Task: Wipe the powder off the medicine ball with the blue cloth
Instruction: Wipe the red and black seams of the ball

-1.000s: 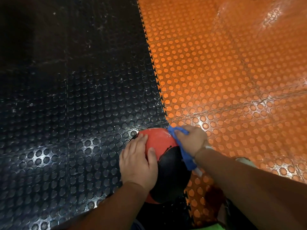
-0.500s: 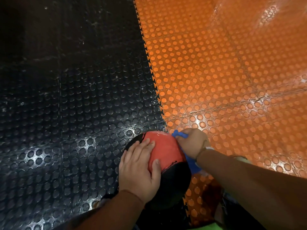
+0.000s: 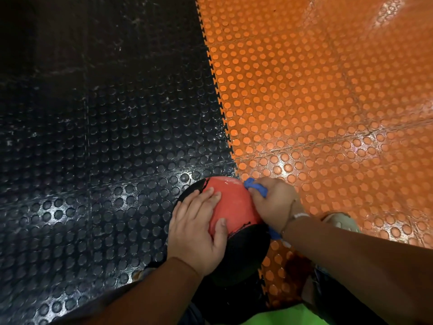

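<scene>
Steadying and wiping the medicine ball [image 3: 232,202] on a studded floor.
Nearest, the left hand [image 3: 196,233] lies spread on the ball, fingers straight and thumb pressing the red panel, probably to stop the sphere rolling. The ball, with matte red and black panels, sits on the floor over the join of two mats. At its right flank the right hand [image 3: 274,205] is clenched around the crumpled blue cloth [image 3: 255,187], pushing it against the far red edge. Beyond, glossy round-studded black tiles [image 3: 117,160] on the left and orange tiles [image 3: 328,113] on the right interlock by toothed edges.
</scene>
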### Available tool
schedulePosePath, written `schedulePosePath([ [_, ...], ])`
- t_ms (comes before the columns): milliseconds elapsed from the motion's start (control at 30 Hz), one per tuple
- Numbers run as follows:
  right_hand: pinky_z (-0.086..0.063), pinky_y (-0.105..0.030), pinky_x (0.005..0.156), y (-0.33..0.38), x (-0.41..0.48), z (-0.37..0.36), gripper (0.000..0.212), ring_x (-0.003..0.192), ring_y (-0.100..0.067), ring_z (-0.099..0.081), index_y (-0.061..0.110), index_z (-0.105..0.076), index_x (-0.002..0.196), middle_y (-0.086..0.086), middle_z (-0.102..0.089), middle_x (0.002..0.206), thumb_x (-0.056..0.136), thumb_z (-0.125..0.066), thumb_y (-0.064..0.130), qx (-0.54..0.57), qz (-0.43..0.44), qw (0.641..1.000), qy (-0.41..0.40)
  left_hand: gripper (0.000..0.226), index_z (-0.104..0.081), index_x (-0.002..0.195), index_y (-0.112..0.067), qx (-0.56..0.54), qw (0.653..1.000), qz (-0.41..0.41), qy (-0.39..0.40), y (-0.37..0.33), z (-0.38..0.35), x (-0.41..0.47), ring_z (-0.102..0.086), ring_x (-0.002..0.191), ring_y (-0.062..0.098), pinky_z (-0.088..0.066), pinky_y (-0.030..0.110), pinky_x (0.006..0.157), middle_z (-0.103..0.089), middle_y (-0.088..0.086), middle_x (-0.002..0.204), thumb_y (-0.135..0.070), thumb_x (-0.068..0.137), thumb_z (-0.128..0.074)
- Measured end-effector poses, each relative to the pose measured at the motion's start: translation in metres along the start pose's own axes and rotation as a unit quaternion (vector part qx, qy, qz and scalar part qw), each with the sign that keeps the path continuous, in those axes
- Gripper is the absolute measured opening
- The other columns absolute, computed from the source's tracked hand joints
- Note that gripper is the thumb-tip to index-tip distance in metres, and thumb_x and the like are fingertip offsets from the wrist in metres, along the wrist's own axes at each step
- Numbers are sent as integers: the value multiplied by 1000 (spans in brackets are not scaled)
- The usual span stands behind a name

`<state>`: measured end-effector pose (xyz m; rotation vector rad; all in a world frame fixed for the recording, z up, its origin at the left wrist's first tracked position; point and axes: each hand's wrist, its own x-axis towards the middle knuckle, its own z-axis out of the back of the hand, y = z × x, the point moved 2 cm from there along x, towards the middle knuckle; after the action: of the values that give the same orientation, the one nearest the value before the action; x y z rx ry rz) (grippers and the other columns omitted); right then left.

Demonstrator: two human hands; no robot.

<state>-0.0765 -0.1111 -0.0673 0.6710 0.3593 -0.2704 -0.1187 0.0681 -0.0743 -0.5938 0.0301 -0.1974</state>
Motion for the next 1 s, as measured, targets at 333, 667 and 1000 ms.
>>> schedulePosePath([
  [333, -55, -24, 63, 4, -26, -1, 23, 71, -18, -63, 16, -73, 89, -6, -65, 91, 76, -59, 28, -3, 303, 950, -70, 50, -59, 127, -16, -33, 999, 35, 13, 19, 10, 15, -47, 125, 18, -37, 44, 106, -56, -3, 133, -40, 89, -37],
  [667, -34, -9, 44, 2, 29, 6, 17, 67, -15, -51, 18, -66, 90, 2, -56, 74, 93, -49, 15, -20, -114, 989, 87, 51, -59, 127, -19, -17, 999, 42, 26, 7, 4, 19, -48, 127, 23, -38, 48, 106, -56, -5, 132, -43, 86, -39],
  [1000, -55, -26, 68, 16, 29, 11, 21, 72, -11, -60, 16, -66, 105, 6, -60, 81, 93, -49, 13, 49, -126, 988, 72, 55, -61, 125, -21, -10, 996, 82, 21, 0, 3, 30, -48, 125, 20, -35, 42, 109, -57, -5, 131, -46, 84, -36],
])
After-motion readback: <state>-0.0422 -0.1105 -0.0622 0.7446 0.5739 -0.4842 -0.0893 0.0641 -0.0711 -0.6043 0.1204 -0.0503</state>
